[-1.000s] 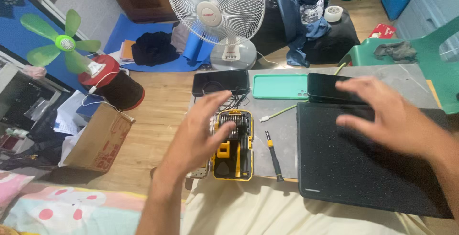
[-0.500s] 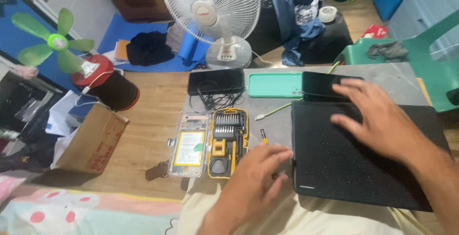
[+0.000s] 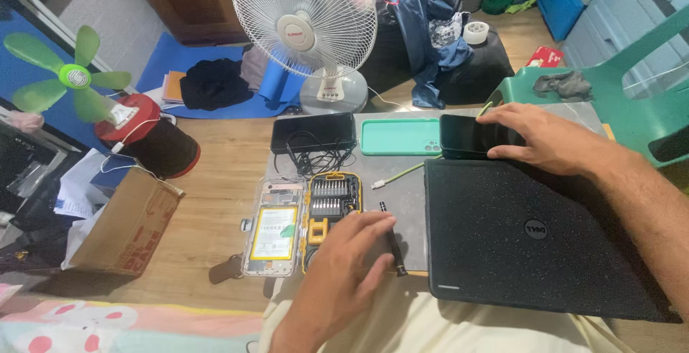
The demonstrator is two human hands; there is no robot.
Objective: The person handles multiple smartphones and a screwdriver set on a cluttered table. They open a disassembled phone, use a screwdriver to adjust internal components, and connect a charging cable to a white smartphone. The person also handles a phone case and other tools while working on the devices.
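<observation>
Your left hand (image 3: 343, 270) lies flat and spread at the near edge of the surface (image 3: 405, 199), fingers (image 3: 373, 227) open and gripping nothing; the black screwdriver (image 3: 392, 242) lies just right of those fingertips, its long axis running near to far, almost parallel to your fingers. Just left of that hand sit the yellow bit case (image 3: 329, 206) and, beyond it, the opened phone (image 3: 273, 227), while the closed laptop (image 3: 531, 238) fills the right side. Farther off, your right hand (image 3: 545, 138) rests with loosely curled fingers on the dark phone (image 3: 466, 136), beside the green phone case (image 3: 399, 136).
</observation>
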